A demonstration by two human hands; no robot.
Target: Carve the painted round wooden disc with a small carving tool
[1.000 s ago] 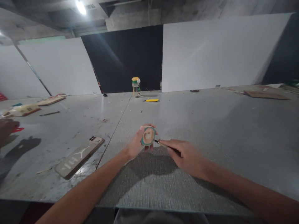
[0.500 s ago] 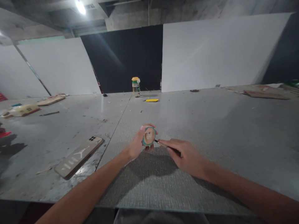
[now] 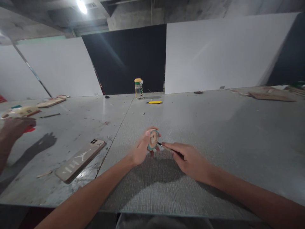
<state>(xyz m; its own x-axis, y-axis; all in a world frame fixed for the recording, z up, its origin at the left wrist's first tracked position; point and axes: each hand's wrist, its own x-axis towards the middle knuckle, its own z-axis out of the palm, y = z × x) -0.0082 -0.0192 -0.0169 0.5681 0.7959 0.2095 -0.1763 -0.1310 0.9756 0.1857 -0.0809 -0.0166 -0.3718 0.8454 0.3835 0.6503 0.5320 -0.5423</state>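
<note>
My left hand [image 3: 142, 147] is closed around a small round disc [image 3: 153, 140] with a teal edge and a light brown, wood-like face. Its thumb presses on the near side, while fingertips show beyond and below the rim. In my right hand [image 3: 188, 159] is a slim paintbrush [image 3: 165, 146], pinched between thumb and fingers. The brush's dark tip meets the disc's lower right edge, or comes very close to it. Both hands are just above the grey table [image 3: 214, 136].
A phone [image 3: 81, 160] lies left of my forearm. A co-worker's hand [image 3: 17, 125] with something red is at far left, near a pale bottle [image 3: 21, 111]. Further back are a yellow utility knife [image 3: 154, 102] and a drink bottle [image 3: 138, 89]. Boards [image 3: 271, 96] lie far right.
My left hand has shifted slightly right and turned the disc, so its face looks narrower. My right hand is nearly still. A co-worker's hand has reached in further from the left.
</note>
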